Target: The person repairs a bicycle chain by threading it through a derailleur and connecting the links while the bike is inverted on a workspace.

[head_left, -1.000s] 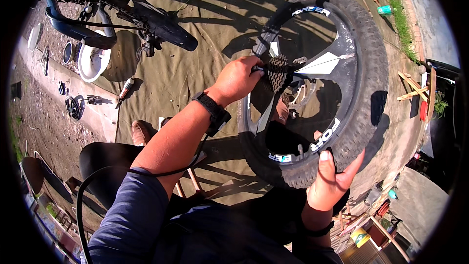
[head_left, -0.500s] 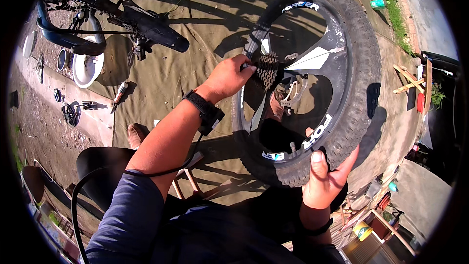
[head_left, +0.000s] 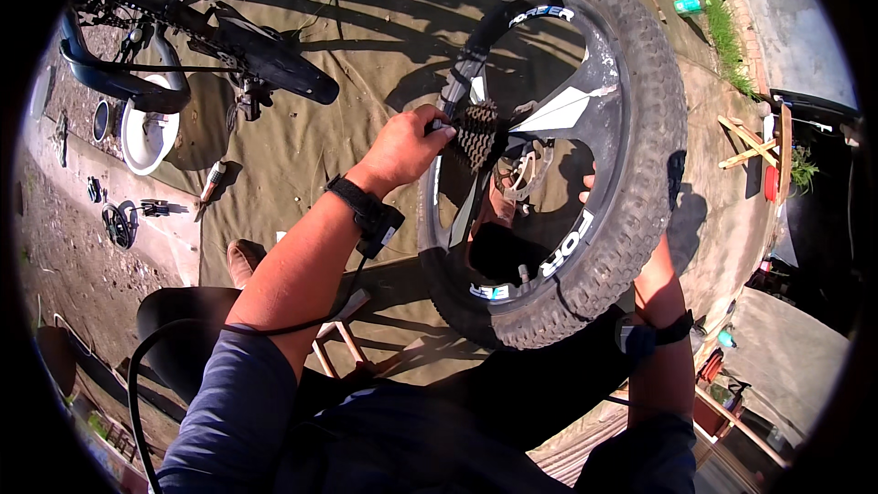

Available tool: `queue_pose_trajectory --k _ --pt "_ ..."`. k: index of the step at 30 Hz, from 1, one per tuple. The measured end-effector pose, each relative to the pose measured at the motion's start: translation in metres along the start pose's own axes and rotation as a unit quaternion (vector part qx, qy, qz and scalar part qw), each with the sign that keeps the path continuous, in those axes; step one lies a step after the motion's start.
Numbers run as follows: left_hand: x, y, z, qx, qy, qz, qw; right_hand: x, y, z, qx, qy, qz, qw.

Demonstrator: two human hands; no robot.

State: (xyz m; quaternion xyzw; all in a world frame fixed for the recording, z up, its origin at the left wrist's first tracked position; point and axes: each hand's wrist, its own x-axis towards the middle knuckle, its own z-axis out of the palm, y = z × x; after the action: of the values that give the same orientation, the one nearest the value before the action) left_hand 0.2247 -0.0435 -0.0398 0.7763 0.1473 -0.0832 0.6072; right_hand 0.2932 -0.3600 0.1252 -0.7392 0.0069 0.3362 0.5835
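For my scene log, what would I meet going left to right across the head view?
Round white basin, slim white-handled tool, bare left hand, dark toothed sprocket cluster, white-panelled black wheel spoke, green cylindrical container, crossed pale wooden slats.

A black strap (head_left: pixel 356 206) rings my left wrist — just beside it, a small black box (head_left: pixel 382 230), pale-labelled, trails a black cable (head_left: pixel 206 318). Below-left of the strap: my navy short sleeve (head_left: pixel 224 393), dark trousers (head_left: pixel 183 300), brown shoe (head_left: pixel 241 261); well right, another black band (head_left: pixel 675 329).

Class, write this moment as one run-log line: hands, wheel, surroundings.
left hand: pinching axle end beside cassette | right hand: behind wheel, partly hidden | surroundings: bike frame, upper left
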Motion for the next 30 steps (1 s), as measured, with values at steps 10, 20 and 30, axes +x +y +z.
queue_pose_trajectory --k 10,20,30 --pt "-0.003 0.018 -0.009 -0.026 -0.025 -0.025 0.999 0.098 0.066 -0.002 -0.411 -0.047 -0.123 0.902" --pt "-0.003 0.017 -0.011 -0.011 -0.019 -0.058 0.998 0.114 0.093 -0.001 -0.430 -0.055 -0.143 0.890" --pt "-0.001 0.011 -0.006 -0.066 -0.035 -0.028 0.997 0.128 0.107 -0.006 -0.433 -0.053 -0.152 0.887"
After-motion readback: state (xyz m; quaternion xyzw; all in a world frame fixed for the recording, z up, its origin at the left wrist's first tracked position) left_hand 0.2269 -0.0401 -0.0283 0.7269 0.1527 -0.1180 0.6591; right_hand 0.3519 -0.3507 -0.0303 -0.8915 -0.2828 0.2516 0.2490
